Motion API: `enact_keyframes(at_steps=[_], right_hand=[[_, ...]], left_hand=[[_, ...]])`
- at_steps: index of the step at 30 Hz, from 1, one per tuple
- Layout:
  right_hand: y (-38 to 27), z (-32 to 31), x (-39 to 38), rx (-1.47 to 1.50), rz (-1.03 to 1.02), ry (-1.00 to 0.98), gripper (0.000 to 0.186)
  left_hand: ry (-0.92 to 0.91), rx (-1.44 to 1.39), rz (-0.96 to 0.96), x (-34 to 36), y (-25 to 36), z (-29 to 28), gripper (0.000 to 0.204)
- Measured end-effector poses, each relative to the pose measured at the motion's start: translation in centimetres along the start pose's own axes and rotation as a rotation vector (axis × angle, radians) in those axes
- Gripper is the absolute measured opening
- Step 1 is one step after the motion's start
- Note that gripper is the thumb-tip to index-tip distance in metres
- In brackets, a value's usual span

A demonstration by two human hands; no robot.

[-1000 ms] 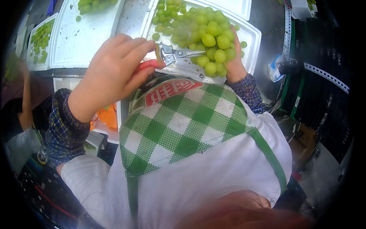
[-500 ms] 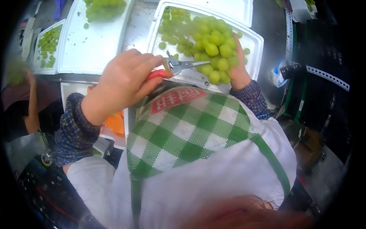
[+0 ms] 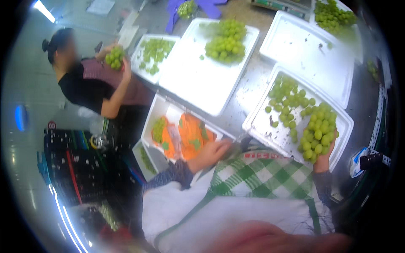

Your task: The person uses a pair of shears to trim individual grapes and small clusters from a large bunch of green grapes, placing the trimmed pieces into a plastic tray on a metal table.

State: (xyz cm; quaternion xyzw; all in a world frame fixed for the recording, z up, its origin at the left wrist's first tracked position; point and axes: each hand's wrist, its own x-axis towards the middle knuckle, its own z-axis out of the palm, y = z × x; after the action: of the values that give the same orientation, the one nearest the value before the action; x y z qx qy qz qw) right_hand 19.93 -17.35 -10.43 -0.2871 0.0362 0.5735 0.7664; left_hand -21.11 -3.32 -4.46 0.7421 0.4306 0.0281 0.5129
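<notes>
My right hand point(image 3: 325, 160) is closed around a large bunch of green grapes point(image 3: 318, 131), holding it from the right side over the near right part of a white foam tray point(image 3: 256, 127). Loose green grapes point(image 3: 284, 95) and dark bits lie in that tray. My left hand point(image 3: 209, 154) is left of it, above the near edge of an open white box, its fingers curled and blurred. A small greyish tip shows just past the fingertips; what the hand grips is hidden.
In the white box point(image 3: 148, 126) are orange leaf-printed packs point(image 3: 192, 135) and grapes. Further white trays point(image 3: 190, 84) stand on the metal table point(image 3: 247, 86), some with grapes. At the left, a co-worker point(image 3: 90, 84) holds a grape bunch point(image 3: 114, 57). A dark bracket point(image 3: 371, 161) edges the right side.
The view has swung left, bringing the co-worker and the white box in. My left hand has moved from the grapes to the box's edge; its red-handled snips no longer show clearly.
</notes>
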Motion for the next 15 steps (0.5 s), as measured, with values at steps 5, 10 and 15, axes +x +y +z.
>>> enact_keyframes(at_steps=[5,10,15], right_hand=[[-0.4,0.3,-1.7,0.041,-0.006,-0.094,0.065],[-1.5,0.0,-5.6,-0.089,-0.060,-0.020,0.062],[-2.5,-2.1,-8.6,-0.044,-0.075,0.051,0.061]], left_hand=[[0.056,-0.336,-0.025,-2.4,-3.7,2.0,0.038],[0.041,-0.873,0.227,1.1,-4.4,3.6,0.055],[0.044,-0.798,0.404,6.4,-0.3,4.6,0.046]])
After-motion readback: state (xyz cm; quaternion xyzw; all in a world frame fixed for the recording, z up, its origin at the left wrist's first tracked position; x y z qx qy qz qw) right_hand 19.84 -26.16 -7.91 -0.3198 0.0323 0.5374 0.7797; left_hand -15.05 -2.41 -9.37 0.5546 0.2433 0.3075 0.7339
